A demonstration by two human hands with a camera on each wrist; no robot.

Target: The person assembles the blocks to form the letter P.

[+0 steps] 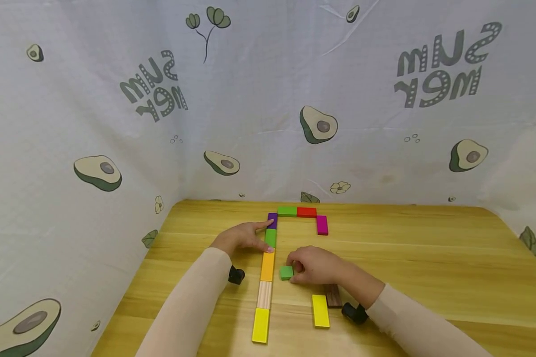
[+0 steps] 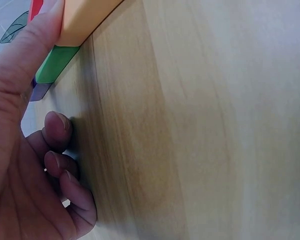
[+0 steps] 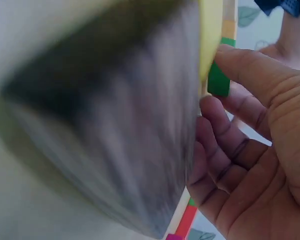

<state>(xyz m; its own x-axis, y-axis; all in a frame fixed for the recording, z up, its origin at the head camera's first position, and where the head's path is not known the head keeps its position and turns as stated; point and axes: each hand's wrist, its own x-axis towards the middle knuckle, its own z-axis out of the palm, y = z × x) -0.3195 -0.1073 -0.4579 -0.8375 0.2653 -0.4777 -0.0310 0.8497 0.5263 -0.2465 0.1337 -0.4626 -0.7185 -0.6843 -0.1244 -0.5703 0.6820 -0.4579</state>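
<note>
A line of coloured blocks runs toward me on the table. My left hand (image 1: pixel 244 237) lies alongside it, index finger reaching the purple block (image 1: pixel 272 218) and thumb where the green block (image 1: pixel 270 238) meets the orange block (image 1: pixel 267 267). In the left wrist view, the thumb (image 2: pixel 27 52) presses against the orange block's side, with the other fingers loosely bent. To the right of the line, my right hand (image 1: pixel 314 266) pinches a small green block (image 1: pixel 286 272) between thumb and fingers, low over the table. That block (image 3: pixel 220 78) is partly covered by the thumb in the right wrist view.
Pale striped (image 1: pixel 264 294) and yellow (image 1: pixel 261 326) blocks form the line's near end. Green (image 1: pixel 287 211), red (image 1: pixel 306 212) and magenta (image 1: pixel 322 225) blocks turn the far end rightward. A loose yellow block (image 1: pixel 320 311) and dark brown block (image 1: pixel 333 296) lie near my right wrist.
</note>
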